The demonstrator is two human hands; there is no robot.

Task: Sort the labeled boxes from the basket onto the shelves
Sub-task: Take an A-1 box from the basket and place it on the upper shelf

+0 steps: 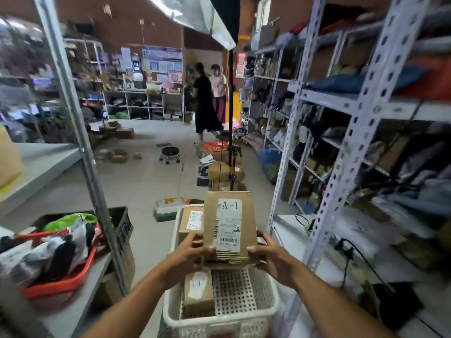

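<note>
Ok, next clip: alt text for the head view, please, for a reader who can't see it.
Both hands, left hand and right hand, hold up a cardboard box labeled A-1 above a white basket that holds more labeled boxes. Metal shelves line a cluttered storeroom aisle.

The grey concrete floor [146, 181] is carrying a white perforated plastic basket [219, 318] at six o'clock, a black round wheeled stool [170, 154] at twelve, and scattered brown cardboard boxes [118, 156] at eleven. At nine o'clock, the grey metal shelf [80, 296] is supporting a red plastic basket [61, 286] holding bagged parcels.
</note>
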